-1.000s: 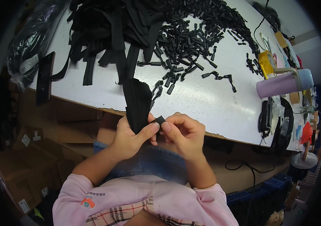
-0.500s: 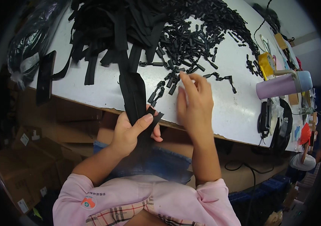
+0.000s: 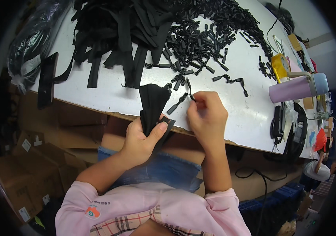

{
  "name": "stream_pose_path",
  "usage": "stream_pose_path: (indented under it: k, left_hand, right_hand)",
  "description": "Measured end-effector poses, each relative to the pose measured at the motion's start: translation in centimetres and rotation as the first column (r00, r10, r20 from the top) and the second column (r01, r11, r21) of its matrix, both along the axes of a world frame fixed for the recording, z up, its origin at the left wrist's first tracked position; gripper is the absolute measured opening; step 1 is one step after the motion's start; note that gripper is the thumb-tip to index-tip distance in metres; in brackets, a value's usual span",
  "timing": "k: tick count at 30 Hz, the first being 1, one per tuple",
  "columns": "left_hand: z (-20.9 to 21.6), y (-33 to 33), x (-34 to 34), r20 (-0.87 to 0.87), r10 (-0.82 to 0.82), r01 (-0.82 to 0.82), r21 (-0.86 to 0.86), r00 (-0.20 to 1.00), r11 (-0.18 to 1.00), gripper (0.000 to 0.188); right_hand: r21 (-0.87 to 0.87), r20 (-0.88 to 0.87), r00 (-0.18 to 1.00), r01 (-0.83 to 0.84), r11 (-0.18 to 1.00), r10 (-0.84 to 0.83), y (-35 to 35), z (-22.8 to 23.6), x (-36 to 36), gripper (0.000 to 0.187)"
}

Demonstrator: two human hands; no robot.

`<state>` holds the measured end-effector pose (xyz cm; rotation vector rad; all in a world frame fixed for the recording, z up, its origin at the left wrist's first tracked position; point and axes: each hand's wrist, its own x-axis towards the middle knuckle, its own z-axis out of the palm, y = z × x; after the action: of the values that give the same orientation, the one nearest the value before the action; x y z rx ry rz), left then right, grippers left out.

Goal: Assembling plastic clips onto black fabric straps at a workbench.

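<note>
My left hand (image 3: pixel 142 139) is closed round a black zipper tape (image 3: pixel 152 104), thumb pressed on top. One end of the tape stands up above the fist and a short end sticks out beside the thumb. To its right, over the table's front edge, my right hand (image 3: pixel 209 118) pinches a black zipper slider (image 3: pixel 190 88) whose long pull points away from me. Another slider with its pull (image 3: pixel 177 104) lies on the table between the hands. Beyond them spreads a big heap of such sliders (image 3: pixel 199 43).
A pile of black tapes (image 3: pixel 120 35) covers the back left, some ends hanging forward. A dark phone-like slab (image 3: pixel 48 80) lies at the left edge beside a clear plastic bag (image 3: pixel 34 47). On the right are a lilac tumbler (image 3: pixel 290 88) and yellow tape roll (image 3: pixel 279 67). Cartons (image 3: pixel 30 177) stand below left.
My right hand has come down and nearer, now with a slider pinched in it. The left hand has shifted slightly right, and its tape has come away from the pile.
</note>
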<state>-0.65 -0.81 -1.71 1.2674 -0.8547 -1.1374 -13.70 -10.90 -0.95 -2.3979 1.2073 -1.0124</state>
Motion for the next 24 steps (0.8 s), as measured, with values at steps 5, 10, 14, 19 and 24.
stream_pose_path:
  k: [5,10,14,19,24]
  left_hand:
    - [0.3,0.2,-0.3,0.169,0.088,-0.08,-0.054,0.982,0.995,0.013]
    - [0.1,-0.1,-0.3,0.211,0.069,-0.037,-0.154,0.975,0.987,0.01]
    - [1.1,-0.3,0.1,0.238,0.003,0.022,-0.101,0.971,0.995,0.009]
    - [1.6,-0.4,0.6,0.413,-0.06,0.117,-0.114,0.909,0.987,0.01]
    - [0.7,-0.1,0.3,0.159,-0.021,0.027,-0.041,0.987,0.999,0.013]
  right_hand:
    - [0.301,0.482,0.847,-0.402,0.865,0.226,3.2,2.4,-0.1,0.024]
    - [0.254,0.517,0.817,-0.43,0.866,0.254,3.3,1.7,-0.4,0.034]
    - [0.232,0.526,0.807,-0.441,0.867,0.27,3.1,1.6,-0.4,0.041]
    - [0.161,0.452,0.817,-0.471,0.867,0.359,2.7,2.0,-0.3,0.041]
    - [0.199,0.558,0.767,-0.493,0.847,0.316,3.1,0.8,-0.1,0.041]
